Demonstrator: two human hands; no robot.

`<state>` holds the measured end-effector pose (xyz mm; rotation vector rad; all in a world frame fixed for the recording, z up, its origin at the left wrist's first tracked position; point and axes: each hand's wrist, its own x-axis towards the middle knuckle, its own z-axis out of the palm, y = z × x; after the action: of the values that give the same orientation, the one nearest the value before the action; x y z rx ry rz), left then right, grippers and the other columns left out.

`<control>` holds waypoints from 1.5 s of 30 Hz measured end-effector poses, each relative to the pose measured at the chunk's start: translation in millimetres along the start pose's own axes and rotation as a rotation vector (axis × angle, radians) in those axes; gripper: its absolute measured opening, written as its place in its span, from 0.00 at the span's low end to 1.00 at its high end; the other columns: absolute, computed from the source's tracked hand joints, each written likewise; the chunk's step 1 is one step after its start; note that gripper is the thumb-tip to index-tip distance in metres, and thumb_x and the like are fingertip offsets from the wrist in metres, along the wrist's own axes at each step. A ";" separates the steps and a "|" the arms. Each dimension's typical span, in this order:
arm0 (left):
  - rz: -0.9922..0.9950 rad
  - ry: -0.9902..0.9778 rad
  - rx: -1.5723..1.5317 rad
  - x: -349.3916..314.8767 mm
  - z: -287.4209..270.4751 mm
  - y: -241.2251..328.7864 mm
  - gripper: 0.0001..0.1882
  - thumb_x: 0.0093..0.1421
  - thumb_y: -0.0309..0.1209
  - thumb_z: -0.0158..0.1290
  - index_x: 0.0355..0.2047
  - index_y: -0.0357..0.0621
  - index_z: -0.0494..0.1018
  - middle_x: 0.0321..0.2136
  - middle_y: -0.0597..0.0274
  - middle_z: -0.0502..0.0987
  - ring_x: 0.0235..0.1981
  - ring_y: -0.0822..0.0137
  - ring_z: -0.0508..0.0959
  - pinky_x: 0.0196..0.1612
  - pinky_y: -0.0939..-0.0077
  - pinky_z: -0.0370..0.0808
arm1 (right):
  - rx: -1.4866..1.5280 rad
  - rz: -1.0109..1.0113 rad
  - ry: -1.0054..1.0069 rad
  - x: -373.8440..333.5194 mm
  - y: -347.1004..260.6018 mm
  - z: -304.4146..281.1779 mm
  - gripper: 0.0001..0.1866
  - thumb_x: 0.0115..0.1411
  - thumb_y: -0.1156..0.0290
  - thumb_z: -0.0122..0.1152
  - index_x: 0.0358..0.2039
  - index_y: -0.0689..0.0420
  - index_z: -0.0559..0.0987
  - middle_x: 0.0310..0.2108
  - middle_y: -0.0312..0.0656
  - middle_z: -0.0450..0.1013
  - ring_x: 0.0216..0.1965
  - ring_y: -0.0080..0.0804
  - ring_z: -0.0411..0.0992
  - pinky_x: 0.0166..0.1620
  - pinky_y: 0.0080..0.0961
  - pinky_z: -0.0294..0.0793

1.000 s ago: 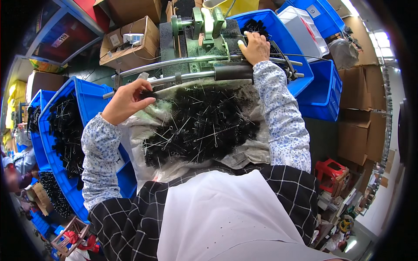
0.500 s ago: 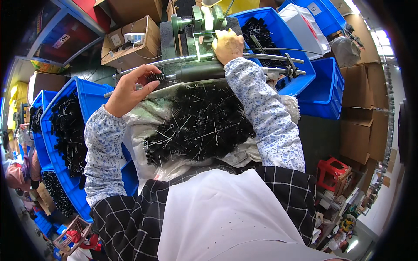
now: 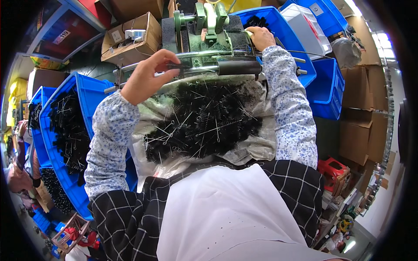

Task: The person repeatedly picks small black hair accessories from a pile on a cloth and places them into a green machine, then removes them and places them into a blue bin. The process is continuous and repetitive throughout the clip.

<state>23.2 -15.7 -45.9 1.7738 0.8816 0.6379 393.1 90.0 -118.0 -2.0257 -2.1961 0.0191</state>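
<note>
My left hand (image 3: 152,75) is closed in a pinch on a wire brush (image 3: 185,67), its thin wire pointing right along the machine's rails. My right hand (image 3: 262,38) is at the machine's right side, fingers closed around the end of another bristled wire brush (image 3: 236,30) that points left. Between and beyond my hands stands the machine (image 3: 211,38), with a pale wheel, metal rails and a dark cylinder (image 3: 239,67). Nearer to me, a heap of black wire brushes (image 3: 204,119) with looped metal ends lies on a whitish cloth (image 3: 257,148).
Blue bins of brushes stand left (image 3: 45,114) and back right (image 3: 307,79). Another blue bin (image 3: 337,89) is farther right. A cardboard box (image 3: 150,32) holding a small white device sits back left. A red stool (image 3: 333,176) stands at right; a person (image 3: 19,176) is at far left.
My right hand has moved right, off the machine's middle. My left hand has moved up and right with its brush. The dark cylinder has shifted right, uncovering more of the heap's far side.
</note>
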 end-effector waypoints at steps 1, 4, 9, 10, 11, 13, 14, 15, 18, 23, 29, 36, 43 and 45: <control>-0.014 -0.004 0.019 1.2 2.8 -1.8 0.13 0.56 0.21 0.51 0.41 0.39 0.64 0.36 0.66 0.71 0.40 0.77 0.71 0.46 0.82 0.68 | 0.090 0.070 -0.082 -1.4 -12.4 -15.4 0.14 0.56 0.66 0.47 0.40 0.40 0.78 0.37 0.43 0.75 0.40 0.42 0.73 0.44 0.37 0.71; 0.025 -0.004 0.009 11.6 15.6 7.6 0.13 0.55 0.23 0.53 0.40 0.39 0.65 0.35 0.66 0.72 0.39 0.77 0.72 0.45 0.82 0.69 | -0.121 0.107 0.107 -8.7 20.0 -41.6 0.13 0.58 0.66 0.47 0.42 0.45 0.77 0.36 0.43 0.75 0.37 0.39 0.74 0.41 0.36 0.73; 0.097 0.120 0.095 37.4 48.9 4.8 0.12 0.55 0.24 0.54 0.39 0.38 0.66 0.35 0.62 0.75 0.39 0.75 0.74 0.43 0.80 0.70 | 0.439 -0.224 0.168 -52.7 -53.1 -72.2 0.15 0.58 0.61 0.52 0.43 0.54 0.74 0.34 0.49 0.74 0.37 0.45 0.73 0.40 0.36 0.72; 0.104 0.148 0.116 42.1 55.0 6.9 0.12 0.54 0.24 0.54 0.39 0.38 0.66 0.35 0.62 0.75 0.39 0.74 0.74 0.43 0.80 0.70 | 0.551 -0.252 -0.058 -64.5 -72.7 -69.2 0.16 0.57 0.59 0.52 0.43 0.54 0.74 0.34 0.49 0.74 0.36 0.45 0.73 0.41 0.35 0.72; 0.111 0.166 0.114 44.3 59.7 11.0 0.13 0.54 0.25 0.54 0.39 0.38 0.67 0.35 0.60 0.75 0.39 0.72 0.75 0.43 0.79 0.71 | 0.702 -0.325 -0.155 -78.2 -95.5 -69.7 0.17 0.58 0.61 0.52 0.44 0.55 0.73 0.34 0.49 0.74 0.36 0.44 0.73 0.40 0.34 0.71; 0.125 0.160 0.075 39.1 57.7 6.3 0.14 0.54 0.25 0.55 0.40 0.39 0.66 0.35 0.60 0.75 0.38 0.71 0.75 0.43 0.78 0.71 | 0.856 -0.310 -0.255 -96.1 -128.2 -64.0 0.17 0.58 0.64 0.53 0.46 0.57 0.71 0.34 0.49 0.74 0.35 0.42 0.73 0.38 0.32 0.71; 0.138 0.156 0.058 34.2 56.0 4.6 0.15 0.54 0.25 0.55 0.41 0.39 0.66 0.35 0.59 0.75 0.38 0.71 0.76 0.42 0.77 0.72 | 0.936 -0.314 -0.257 -97.5 -129.8 -62.8 0.15 0.57 0.64 0.53 0.44 0.57 0.73 0.33 0.49 0.74 0.33 0.42 0.73 0.36 0.33 0.71; 0.099 0.155 0.091 26.5 53.7 3.7 0.17 0.54 0.24 0.54 0.43 0.41 0.64 0.35 0.59 0.75 0.37 0.69 0.76 0.41 0.77 0.72 | 0.843 -0.273 -0.267 -92.5 -126.8 -64.8 0.14 0.57 0.65 0.53 0.42 0.57 0.74 0.33 0.49 0.74 0.32 0.41 0.73 0.36 0.32 0.71; -0.001 0.068 0.128 -4.3 38.0 -12.3 0.18 0.54 0.23 0.53 0.45 0.41 0.63 0.37 0.59 0.74 0.35 0.68 0.76 0.39 0.76 0.73 | 0.576 -0.234 0.011 -62.2 -96.3 -38.6 0.11 0.57 0.67 0.54 0.37 0.57 0.77 0.29 0.46 0.75 0.29 0.35 0.73 0.34 0.30 0.70; -0.103 -0.286 0.259 -15.7 38.9 -51.7 0.18 0.57 0.27 0.49 0.49 0.43 0.65 0.41 0.55 0.73 0.38 0.64 0.74 0.44 0.73 0.70 | 0.094 -0.059 0.269 -23.6 -56.7 7.4 0.10 0.54 0.72 0.52 0.38 0.50 0.76 0.30 0.45 0.72 0.34 0.43 0.72 0.37 0.35 0.71; -0.119 -0.495 0.357 0.6 44.0 -58.7 0.18 0.55 0.30 0.51 0.46 0.40 0.68 0.41 0.52 0.73 0.40 0.61 0.74 0.44 0.71 0.70 | 0.103 -0.015 0.231 -15.2 -61.3 13.7 0.11 0.54 0.71 0.52 0.38 0.49 0.76 0.31 0.43 0.73 0.34 0.42 0.73 0.38 0.34 0.72; -0.155 -0.666 0.360 19.4 47.1 -48.6 0.14 0.53 0.32 0.55 0.38 0.39 0.73 0.31 0.54 0.72 0.33 0.59 0.72 0.39 0.71 0.70 | 0.136 -0.133 0.269 -5.6 -51.5 19.4 0.11 0.55 0.72 0.50 0.37 0.49 0.78 0.32 0.40 0.74 0.36 0.38 0.73 0.40 0.33 0.71; -0.048 -0.443 0.366 -12.9 36.6 -60.1 0.11 0.50 0.31 0.58 0.30 0.39 0.71 0.28 0.58 0.71 0.28 0.66 0.72 0.32 0.73 0.69 | -0.194 -0.024 0.235 -27.9 -44.9 -2.2 0.21 0.52 0.56 0.58 0.47 0.46 0.73 0.40 0.36 0.71 0.41 0.33 0.66 0.44 0.34 0.62; -0.271 -0.540 0.277 -16.8 31.3 -43.7 0.12 0.50 0.31 0.57 0.33 0.40 0.70 0.29 0.59 0.71 0.28 0.67 0.72 0.32 0.74 0.70 | -0.136 0.067 0.198 -33.2 -41.0 0.9 0.21 0.50 0.58 0.58 0.45 0.48 0.74 0.42 0.38 0.71 0.44 0.36 0.66 0.45 0.36 0.63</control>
<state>25.2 -36.8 -98.1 1.8910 0.8307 -0.1489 354.9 53.7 -117.6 -2.0696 -2.0589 -0.3170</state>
